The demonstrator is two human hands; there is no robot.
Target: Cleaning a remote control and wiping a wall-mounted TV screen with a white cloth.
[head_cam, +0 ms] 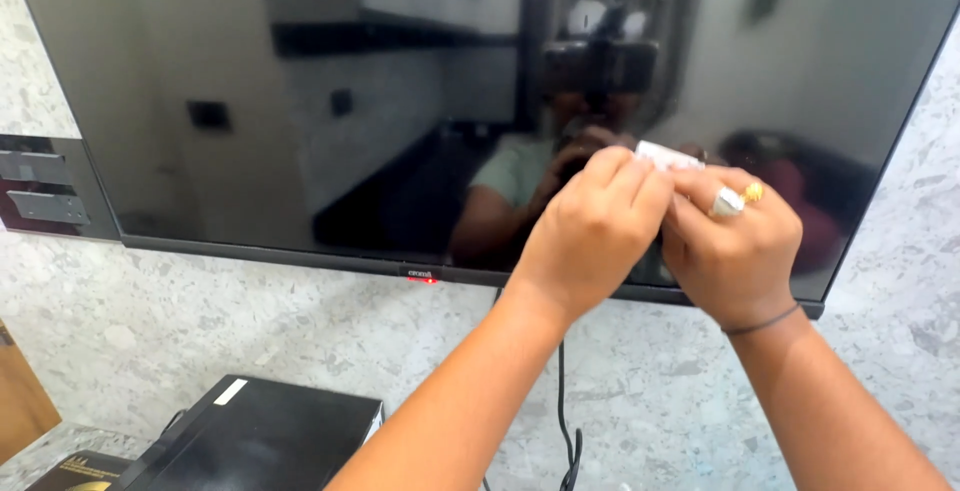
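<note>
Both hands, left hand (590, 226) and right hand (730, 241), pinch a small white rectangular tab (668, 157) against the wall-mounted glossy black flat screen (300, 101). Risk: hard pressing may mark the panel.

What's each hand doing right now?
Left hand: closed, pinching the small white piece.
Right hand: closed, gripping the same piece.

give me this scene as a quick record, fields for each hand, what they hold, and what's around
left hand: fingers pinch the white piece, in front of the tv
right hand: also on the white piece, rings on fingers, band on wrist
white piece: small, flat, held between both hands
tv: wall-mounted, off, dark screen with reflections
cable: hangs below the tv
black box: on the shelf, lower left
wall: speckled stone
</note>
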